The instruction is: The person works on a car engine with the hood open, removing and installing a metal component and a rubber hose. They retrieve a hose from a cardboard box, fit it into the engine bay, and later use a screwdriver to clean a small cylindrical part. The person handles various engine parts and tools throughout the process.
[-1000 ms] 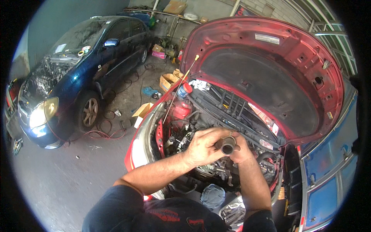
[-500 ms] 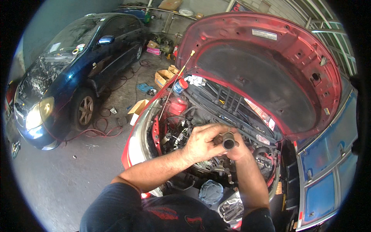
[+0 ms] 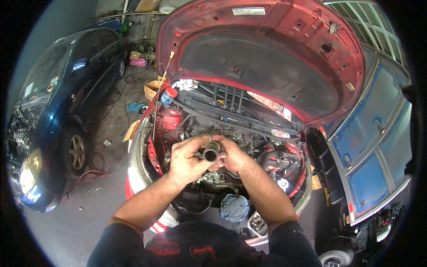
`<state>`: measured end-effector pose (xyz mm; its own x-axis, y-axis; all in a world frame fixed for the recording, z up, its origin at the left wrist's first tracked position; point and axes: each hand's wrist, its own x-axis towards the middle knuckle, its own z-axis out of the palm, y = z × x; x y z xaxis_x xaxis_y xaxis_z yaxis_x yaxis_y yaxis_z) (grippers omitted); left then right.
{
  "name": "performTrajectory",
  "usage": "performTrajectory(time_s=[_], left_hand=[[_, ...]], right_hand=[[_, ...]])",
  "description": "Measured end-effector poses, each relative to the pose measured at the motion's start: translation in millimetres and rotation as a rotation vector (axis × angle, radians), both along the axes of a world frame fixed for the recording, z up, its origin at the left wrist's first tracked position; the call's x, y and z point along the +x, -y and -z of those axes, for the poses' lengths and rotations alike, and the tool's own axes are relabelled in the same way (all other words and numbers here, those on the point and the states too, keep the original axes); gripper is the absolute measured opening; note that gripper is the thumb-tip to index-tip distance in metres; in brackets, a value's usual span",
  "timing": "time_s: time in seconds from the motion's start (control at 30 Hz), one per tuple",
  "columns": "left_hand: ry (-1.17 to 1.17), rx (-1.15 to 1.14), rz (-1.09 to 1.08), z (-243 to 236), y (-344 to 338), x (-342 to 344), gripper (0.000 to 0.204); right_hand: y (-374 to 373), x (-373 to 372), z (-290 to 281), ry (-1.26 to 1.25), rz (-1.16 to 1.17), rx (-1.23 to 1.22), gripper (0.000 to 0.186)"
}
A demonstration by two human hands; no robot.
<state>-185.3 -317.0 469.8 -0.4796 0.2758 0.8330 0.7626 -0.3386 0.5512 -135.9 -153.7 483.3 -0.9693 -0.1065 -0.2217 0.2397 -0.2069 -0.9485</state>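
Observation:
Both hands hold a metal pipe [image 3: 211, 154] above the open engine bay [image 3: 253, 147] of a red car, its round hollow end facing me. My left hand [image 3: 184, 161] is closed on it from the left, thumb near the rim. From the other side my right hand [image 3: 233, 156] wraps it, several fingers curled beneath. The pipe's far part is hidden by the hands. Below them, a bundled blue cloth [image 3: 234, 208] rests at the front of the bay, beside a tray of metal tools [image 3: 258, 224].
A raised red hood [image 3: 267, 58] spans the far side. At the bay's left are a red reservoir [image 3: 171, 119], a blue-and-red tub [image 3: 169, 95] and a thin upright rod [image 3: 164, 80]. A dark blue car [image 3: 58, 124] stands left; blue panels [image 3: 364, 178] line the right.
My view has swung to the right, so the cars and hood sit further left in the picture. Both hands keep their grip on the pipe, which still points its open end at me.

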Motion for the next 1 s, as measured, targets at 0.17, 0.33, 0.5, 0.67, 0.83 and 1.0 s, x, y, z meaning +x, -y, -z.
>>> performTrajectory(time_s=[0.17, 0.33, 0.5, 0.67, 0.83, 1.0], left_hand=[[-0.072, -0.010, 0.021, 0, -5, 4, 0.047], [-0.050, -0.022, 0.055, 2, -9, 3, 0.044], [0.027, -0.014, 0.080, 3, -9, 6, 0.039], [0.091, -0.002, 0.113, 4, -8, 9, 0.039], [0.101, 0.034, 0.146, 6, -7, 9, 0.041], [0.102, 0.022, 0.154, 8, -4, 9, 0.043]], right_hand=[[-3, 2, 14, 0.000, 0.043, -0.057, 0.048], [-5, 1, 22, -0.047, 0.106, -0.009, 0.043], [-8, 4, 18, -0.029, 0.071, -0.051, 0.046], [-2, 7, 8, 0.031, 0.265, 0.001, 0.043], [2, 10, 0, 0.037, 0.256, 0.014, 0.042], [1, 12, 0, 0.002, 0.285, 0.050, 0.039]])
